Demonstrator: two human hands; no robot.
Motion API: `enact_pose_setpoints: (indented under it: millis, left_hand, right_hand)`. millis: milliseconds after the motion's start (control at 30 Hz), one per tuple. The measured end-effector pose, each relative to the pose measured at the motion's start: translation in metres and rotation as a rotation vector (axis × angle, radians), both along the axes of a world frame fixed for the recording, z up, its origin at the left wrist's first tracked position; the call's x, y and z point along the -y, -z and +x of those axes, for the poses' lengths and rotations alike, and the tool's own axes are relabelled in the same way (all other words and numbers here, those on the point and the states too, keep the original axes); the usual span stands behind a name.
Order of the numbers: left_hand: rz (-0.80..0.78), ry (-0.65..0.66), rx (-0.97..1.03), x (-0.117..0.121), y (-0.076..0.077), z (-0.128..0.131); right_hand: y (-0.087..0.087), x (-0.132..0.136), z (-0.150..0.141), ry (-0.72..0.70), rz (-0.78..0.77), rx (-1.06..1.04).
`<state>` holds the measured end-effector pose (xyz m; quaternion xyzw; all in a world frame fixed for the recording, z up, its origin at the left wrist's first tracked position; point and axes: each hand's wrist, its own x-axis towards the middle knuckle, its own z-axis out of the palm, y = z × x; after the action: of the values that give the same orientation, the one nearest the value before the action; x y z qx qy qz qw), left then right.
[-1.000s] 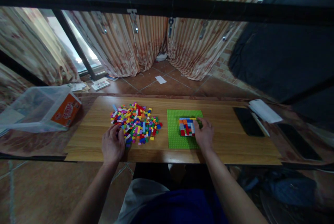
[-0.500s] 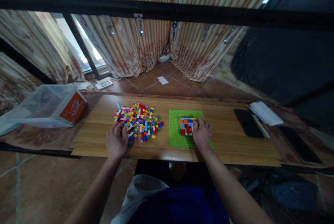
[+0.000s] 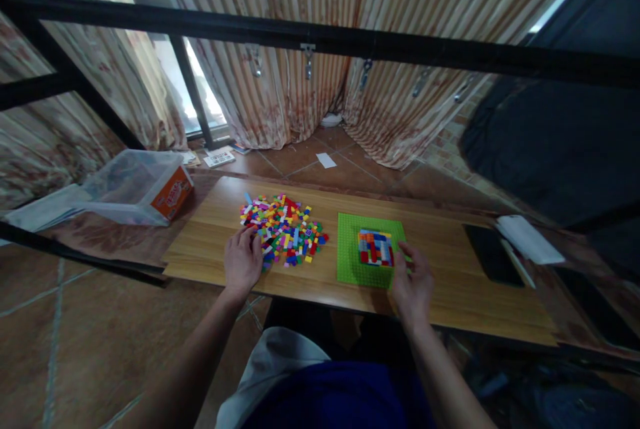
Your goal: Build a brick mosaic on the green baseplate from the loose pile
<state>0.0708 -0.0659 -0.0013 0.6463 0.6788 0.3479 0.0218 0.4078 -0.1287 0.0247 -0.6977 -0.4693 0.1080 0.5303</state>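
Note:
Toy building bricks [image 3: 285, 226] in many colours lie in a loose pile on the left half of the tabletop. My left hand [image 3: 243, 260] is at the pile's near left edge, its fingers curled and drawn together; what lies under the fingertips is hidden. Right of the pile is a green studded baseplate [image 3: 349, 272]. On it stands a low, roughly square block of joined bricks [image 3: 375, 247], red, blue, orange, grey, white and yellow. My right hand [image 3: 413, 281] hovers over the baseplate's right edge, beside this block and apart from it. Its thumb and fingers are spread, with nothing visible between them.
A clear plastic box [image 3: 135, 182] with an orange label sits beyond the wooden board's [image 3: 310, 286] left end. A black tablet-like slab [image 3: 493, 254] and a white object [image 3: 530, 239] lie to the right. A dark metal bar [image 3: 320, 36] crosses above the far side.
My right hand has come off the brick block and moved right, its fingers opening. My left hand stays by the pile. The whole view has shifted and tilted slightly.

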Motion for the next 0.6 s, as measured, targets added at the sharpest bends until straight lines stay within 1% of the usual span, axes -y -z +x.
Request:
enact_pose_setpoints:
  millis: [100, 200, 267, 333, 467, 600]
  left_hand:
    - [-0.005, -0.006, 0.011, 0.001, 0.0, 0.001]
    - [-0.01, -0.007, 0.015, 0.001, 0.0, 0.001]
    - [-0.017, -0.013, 0.023, 0.001, 0.0, 0.002]
    - [-0.023, -0.019, 0.032, 0.001, 0.0, 0.002]
    - [-0.022, -0.025, 0.042, 0.002, -0.001, 0.002]
    - [-0.013, -0.022, 0.039, 0.003, -0.001, 0.003]
  right_hand:
    - [-0.001, 0.013, -0.04, -0.22, 0.021, 0.075]
    - [0.004, 0.019, -0.076, -0.42, -0.032, 0.134]
    - [0.008, 0.019, -0.092, -0.511, -0.071, 0.175]
    - [0.012, 0.015, -0.102, -0.557, -0.097, 0.219]
    - [0.013, 0.002, -0.11, -0.568, -0.132, 0.305]
    - [0.011, -0.016, -0.12, -0.587, -0.105, 0.393]
